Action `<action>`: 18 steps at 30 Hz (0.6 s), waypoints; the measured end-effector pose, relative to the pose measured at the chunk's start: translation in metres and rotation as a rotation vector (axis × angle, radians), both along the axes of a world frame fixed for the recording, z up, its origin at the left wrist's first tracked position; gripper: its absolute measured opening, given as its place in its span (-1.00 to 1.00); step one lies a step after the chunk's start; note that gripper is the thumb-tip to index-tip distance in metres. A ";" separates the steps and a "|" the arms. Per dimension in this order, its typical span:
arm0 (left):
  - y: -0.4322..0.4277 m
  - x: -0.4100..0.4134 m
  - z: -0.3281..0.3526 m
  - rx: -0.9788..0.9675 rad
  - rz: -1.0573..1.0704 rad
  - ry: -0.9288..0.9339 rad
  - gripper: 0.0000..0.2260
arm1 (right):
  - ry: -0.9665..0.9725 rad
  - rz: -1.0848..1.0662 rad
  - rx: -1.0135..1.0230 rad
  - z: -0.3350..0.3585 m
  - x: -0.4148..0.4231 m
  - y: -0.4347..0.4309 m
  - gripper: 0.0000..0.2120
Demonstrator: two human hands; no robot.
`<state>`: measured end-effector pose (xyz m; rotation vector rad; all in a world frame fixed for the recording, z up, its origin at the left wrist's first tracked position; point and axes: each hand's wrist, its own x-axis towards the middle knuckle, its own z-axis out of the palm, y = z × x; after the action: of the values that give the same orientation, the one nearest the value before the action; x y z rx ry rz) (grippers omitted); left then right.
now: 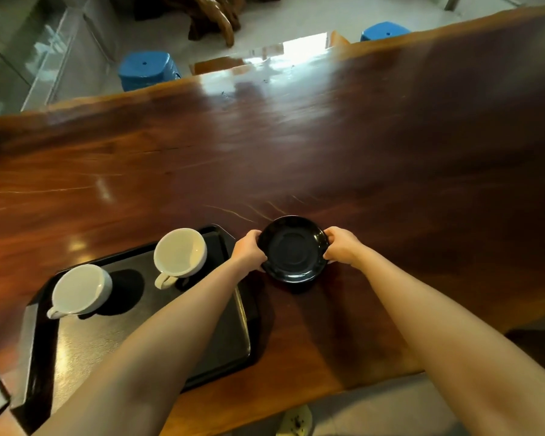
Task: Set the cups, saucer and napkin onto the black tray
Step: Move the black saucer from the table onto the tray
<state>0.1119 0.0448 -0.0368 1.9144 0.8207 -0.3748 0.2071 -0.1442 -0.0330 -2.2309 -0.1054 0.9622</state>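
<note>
A glossy black round saucer (pixel 293 249) is gripped at its opposite rims by both hands: the left hand (pixel 249 250) is closed on the left edge, the right hand (pixel 343 246) on the right edge. The saucer is seen over the polished dark wooden table (pixel 390 152), just beside the right edge of a flat rectangular black tray (pixel 214 341); whether it is touching the wood cannot be told. Two white ceramic cups are seen upright on the tray, well apart: one cup (pixel 180 254) near the far right corner, the other cup (pixel 80 290) toward the left end, both handles turned toward the near side. Two blue stools (pixel 148 69) are seen past the table's far edge.
</note>
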 end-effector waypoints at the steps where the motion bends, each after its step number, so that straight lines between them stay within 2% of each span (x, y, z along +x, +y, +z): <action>1: 0.005 -0.001 0.006 -0.006 0.004 -0.008 -0.44 | -0.002 0.004 0.015 0.006 0.001 0.004 -0.48; 9: 0.056 -0.032 0.053 0.015 0.092 -0.130 -0.45 | -0.021 0.138 0.086 0.064 -0.008 0.061 -0.50; 18: 0.116 -0.120 0.080 0.025 0.297 -0.183 -0.48 | -0.014 0.374 0.132 0.110 -0.060 0.145 -0.51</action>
<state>-0.0078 0.1612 0.0432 1.7841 0.9716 -0.0083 0.1471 0.0010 0.0767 -2.1353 -0.5923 1.0990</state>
